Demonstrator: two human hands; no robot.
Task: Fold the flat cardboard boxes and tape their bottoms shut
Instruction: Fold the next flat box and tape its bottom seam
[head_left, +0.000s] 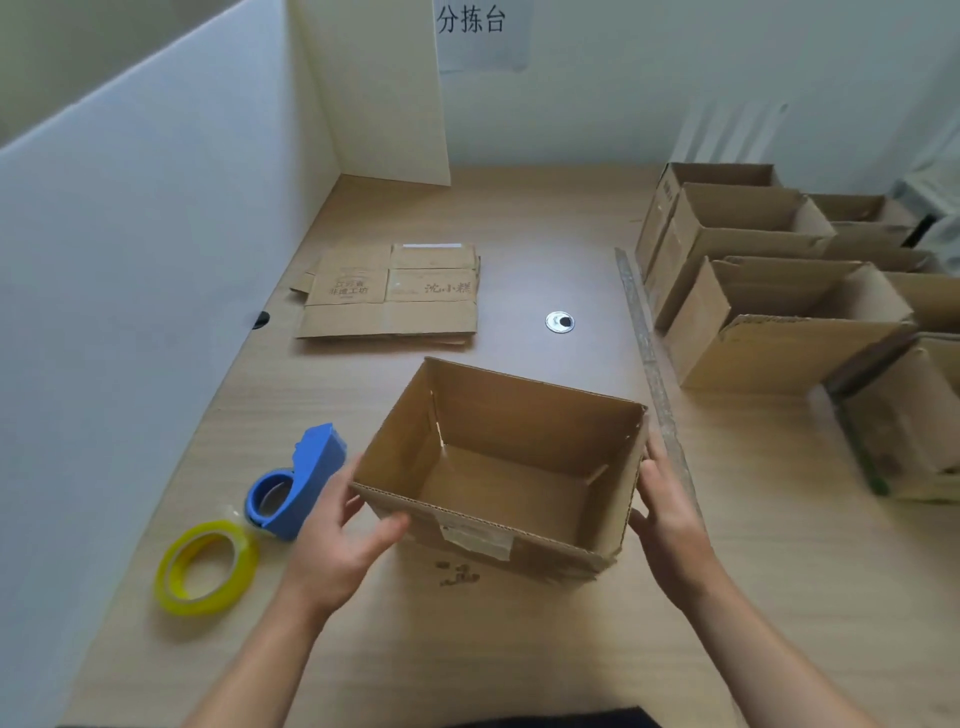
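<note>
The erected box (519, 415) stands mouth-up near the front of the counter (545, 649), floor flaps closed; whether its underside is taped cannot be seen. My left hand (337, 535) grasps its near left corner, thumb on the front wall, fingers on the side wall. My right hand (670, 519) presses flat against the right wall, fingers straight. Judged step: this box is formed and ready for transfer. The next move calls for an even two-sided lift to the right, over the worn strip (654, 374), to the open boxes (779, 322) beyond it. The flat boxes (389, 296) lie farther back; the blue tape dispenser (301, 478) and yellow tape roll (208, 566) lie just left.
</note>
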